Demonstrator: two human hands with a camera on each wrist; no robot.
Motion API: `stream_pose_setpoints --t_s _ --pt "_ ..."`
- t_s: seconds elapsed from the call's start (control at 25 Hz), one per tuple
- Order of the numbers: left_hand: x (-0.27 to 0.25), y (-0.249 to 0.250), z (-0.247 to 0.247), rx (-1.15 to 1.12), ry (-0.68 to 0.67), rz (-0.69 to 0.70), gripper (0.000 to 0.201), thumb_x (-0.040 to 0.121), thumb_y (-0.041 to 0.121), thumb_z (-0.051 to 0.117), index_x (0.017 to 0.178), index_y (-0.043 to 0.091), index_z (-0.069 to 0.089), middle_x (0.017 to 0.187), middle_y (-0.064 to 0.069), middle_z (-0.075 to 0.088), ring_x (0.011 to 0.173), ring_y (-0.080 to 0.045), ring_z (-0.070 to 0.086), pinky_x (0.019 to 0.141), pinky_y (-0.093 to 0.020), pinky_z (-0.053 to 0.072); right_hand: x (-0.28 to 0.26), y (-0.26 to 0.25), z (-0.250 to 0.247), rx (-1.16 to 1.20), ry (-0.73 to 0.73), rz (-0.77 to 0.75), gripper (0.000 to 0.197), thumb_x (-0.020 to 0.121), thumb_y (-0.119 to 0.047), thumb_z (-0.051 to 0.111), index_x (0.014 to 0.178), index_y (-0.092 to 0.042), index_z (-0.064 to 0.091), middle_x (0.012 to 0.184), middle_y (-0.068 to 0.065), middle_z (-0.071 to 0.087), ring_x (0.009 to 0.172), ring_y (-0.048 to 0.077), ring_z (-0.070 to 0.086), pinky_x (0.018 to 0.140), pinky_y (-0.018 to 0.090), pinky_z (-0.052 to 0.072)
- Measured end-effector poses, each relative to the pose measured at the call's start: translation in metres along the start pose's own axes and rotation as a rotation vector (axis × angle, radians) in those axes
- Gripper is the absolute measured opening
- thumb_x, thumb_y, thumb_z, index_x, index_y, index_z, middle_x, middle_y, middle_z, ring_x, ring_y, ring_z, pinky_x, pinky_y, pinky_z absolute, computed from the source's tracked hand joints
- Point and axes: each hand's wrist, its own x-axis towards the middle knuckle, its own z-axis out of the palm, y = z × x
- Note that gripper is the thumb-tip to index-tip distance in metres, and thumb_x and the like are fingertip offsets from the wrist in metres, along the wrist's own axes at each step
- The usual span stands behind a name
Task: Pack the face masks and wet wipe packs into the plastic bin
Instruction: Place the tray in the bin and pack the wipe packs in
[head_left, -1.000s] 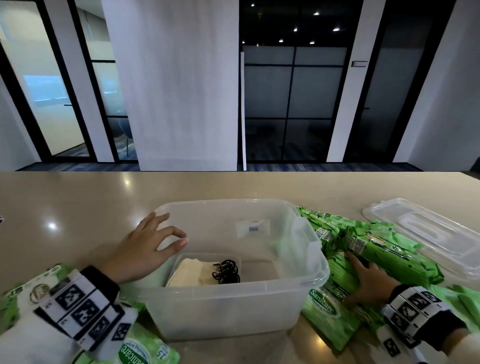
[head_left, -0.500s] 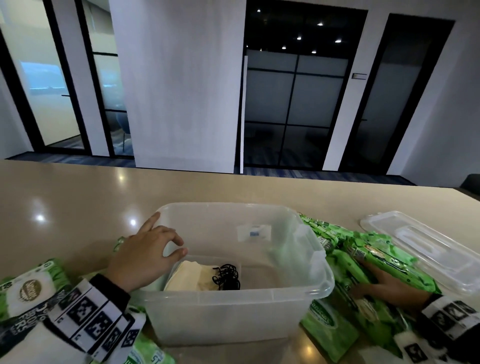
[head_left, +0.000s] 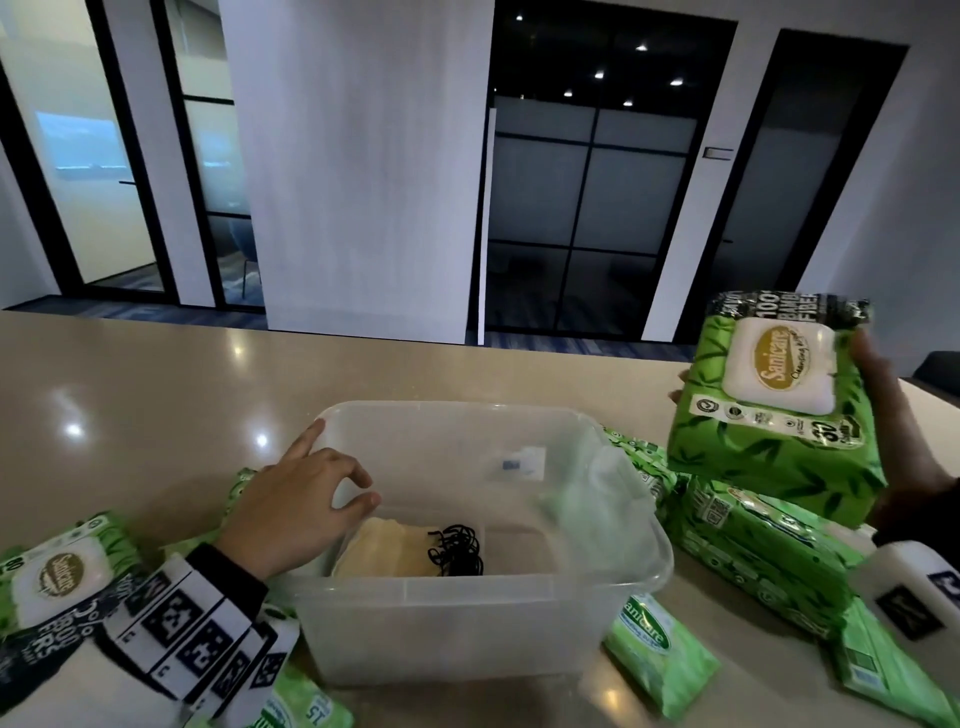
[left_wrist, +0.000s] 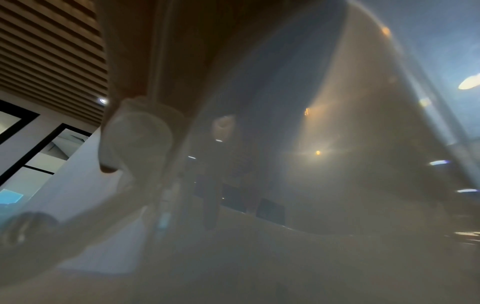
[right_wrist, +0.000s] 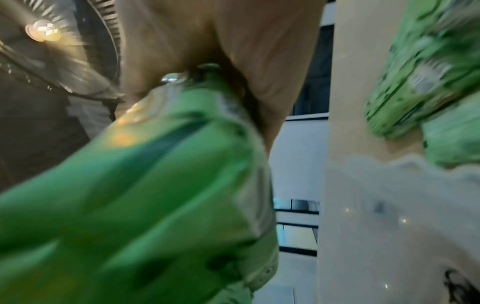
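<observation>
The right hand, fingers now clamped round a wet wipe pack, has lifted it off the pile, ready for the plastic bin that the left hand steadies, fingers loosely spread.

We see one clear bin. Inside sits one pile of pale masks; we cannot count them one by one. We count at least eight green wipe packs: three on the left, four in a jumbled heap on the right, and one wipe pack up in the air.

Head view dim, ceiling spots glaring on tabletop, edges bowed; wrist views hazy, motion-blurred.
</observation>
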Motion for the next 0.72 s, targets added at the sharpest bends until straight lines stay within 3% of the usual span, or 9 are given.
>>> stream_pose_setpoints --t_s 0.04,0.08,0.12,0.16,0.2,0.28,0.44,0.56,0.72 --pt "0.000 0.000 0.000 0.001 -0.003 -0.003 0.029 0.088 0.058 0.050 0.106 0.038 0.060 0.133 0.021 0.053 0.147 -0.004 -0.002 0.107 -0.041 0.034 0.012 -0.007 0.004 -0.025 0.103 0.026 0.068 0.100 -0.050 0.023 0.106 -0.004 0.072 0.115 0.027 0.064 0.107 0.028 0.065 0.084 0.042 0.056" --pt "0.000 0.001 0.000 0.005 -0.011 -0.009 0.031 0.088 0.060 0.049 0.107 0.038 0.060 0.134 0.021 0.052 0.147 -0.004 -0.003 0.107 -0.041 0.034 0.021 -0.009 0.012 -0.065 0.155 0.022 0.069 0.101 -0.035 0.028 0.064 -0.002 0.076 0.076 0.013 0.074 0.067 0.017 0.073 0.055 0.024 0.057" --pt "0.000 0.001 -0.001 0.008 -0.024 -0.013 0.036 0.086 0.064 0.047 0.108 0.038 0.060 0.134 0.021 0.052 0.147 -0.004 -0.003 0.107 -0.040 0.033 0.030 -0.012 0.022 -0.245 0.234 0.025 0.072 0.100 -0.024 0.033 0.040 -0.003 0.066 0.054 0.002 0.069 0.044 0.009 0.065 0.040 0.015 0.048" --pt "0.001 0.002 -0.001 0.011 -0.034 -0.012 0.044 0.083 0.070 0.043 0.109 0.038 0.060 0.135 0.021 0.052 0.147 -0.005 -0.003 0.107 -0.040 0.034 0.040 -0.013 0.032 -0.319 0.241 0.092 0.068 0.097 -0.018 0.039 0.035 -0.002 0.063 0.050 -0.001 0.067 0.039 0.009 0.062 0.038 0.016 0.047" --pt "0.001 0.002 -0.001 0.015 -0.037 -0.011 0.051 0.079 0.073 0.040 0.109 0.037 0.060 0.135 0.021 0.052 0.147 -0.005 -0.002 0.106 -0.039 0.035 0.054 -0.012 0.042 -0.346 0.184 0.197 0.053 0.090 -0.017 0.046 0.044 0.000 0.068 0.058 0.004 0.070 0.044 0.015 0.065 0.041 0.021 0.051" --pt "0.000 0.002 -0.003 0.018 -0.032 -0.019 0.043 0.085 0.067 0.044 0.109 0.036 0.061 0.136 0.020 0.052 0.147 -0.006 -0.002 0.106 -0.039 0.036 0.062 -0.007 0.072 -0.373 0.002 0.382 0.028 0.073 -0.023 0.056 0.069 -0.002 0.074 0.075 0.017 0.072 0.057 0.028 0.069 0.049 0.036 0.058" --pt "-0.002 0.006 -0.007 0.013 -0.008 -0.027 0.031 0.092 0.055 0.048 0.112 0.035 0.060 0.138 0.018 0.050 0.147 -0.005 -0.003 0.104 -0.039 0.035 0.089 0.022 0.092 -0.717 -0.097 0.619 0.027 0.082 -0.025 0.058 0.096 -0.004 0.068 0.090 0.016 0.072 0.069 0.026 0.068 0.072 0.034 0.058" --pt "-0.003 0.008 -0.006 -0.014 -0.001 -0.039 0.030 0.092 0.054 0.048 0.112 0.035 0.059 0.140 0.016 0.048 0.147 -0.004 -0.003 0.105 -0.040 0.032 0.111 0.037 0.101 -0.961 -0.095 0.724 0.031 0.089 -0.027 0.057 0.104 -0.001 0.066 0.093 0.016 0.073 0.073 0.025 0.069 0.080 0.035 0.056" --pt "-0.001 0.001 -0.001 -0.064 0.034 -0.026 0.029 0.091 0.054 0.049 0.107 0.034 0.061 0.136 0.014 0.053 0.147 -0.004 0.000 0.106 -0.039 0.035 0.129 0.059 0.110 -1.174 -0.150 0.898 0.039 0.087 -0.027 0.061 0.114 0.001 0.063 0.118 0.018 0.065 0.102 0.030 0.062 0.102 0.041 0.046"
